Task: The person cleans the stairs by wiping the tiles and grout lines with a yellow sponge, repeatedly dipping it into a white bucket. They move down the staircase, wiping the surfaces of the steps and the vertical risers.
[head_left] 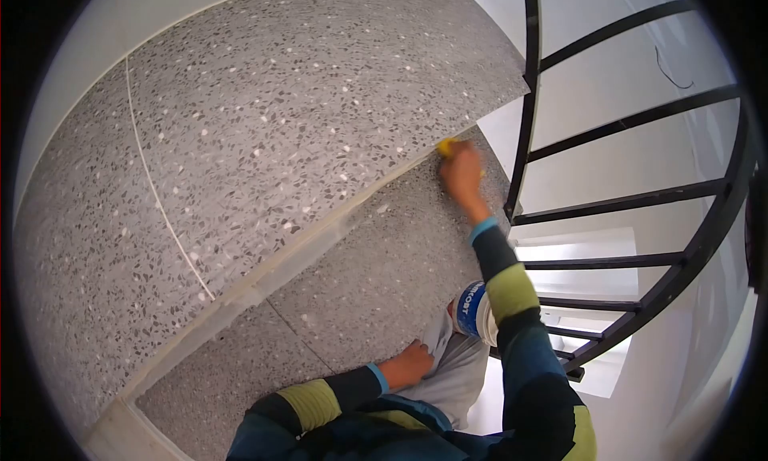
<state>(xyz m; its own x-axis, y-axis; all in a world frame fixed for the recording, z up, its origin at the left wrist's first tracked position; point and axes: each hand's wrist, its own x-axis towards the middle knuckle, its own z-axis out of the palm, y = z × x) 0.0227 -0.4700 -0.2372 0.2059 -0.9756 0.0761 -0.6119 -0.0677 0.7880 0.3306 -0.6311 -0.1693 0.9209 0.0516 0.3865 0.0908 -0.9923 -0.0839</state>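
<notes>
My right hand (462, 175) reaches out to the edge of the upper step, close to the railing end. Its fingers are closed on a small yellow object (446, 147), mostly covered by the hand; I cannot tell its kind. The yellow tip lies right at the pale joint strip (344, 213) under the speckled upper step (304, 101). My left hand (409, 366) rests on my grey-trousered knee, its fingers curled into a loose fist with nothing showing in them. Beside that leg, partly behind my right arm, is a white bucket (485, 321) with a blue label.
A black metal railing (628, 125) curves down along the right side, with a white wall (608, 181) beyond it. Below the upper step lies a grey speckled lower tread (360, 277) with a thin dark joint. Another pale wall (72, 93) borders the step at upper left.
</notes>
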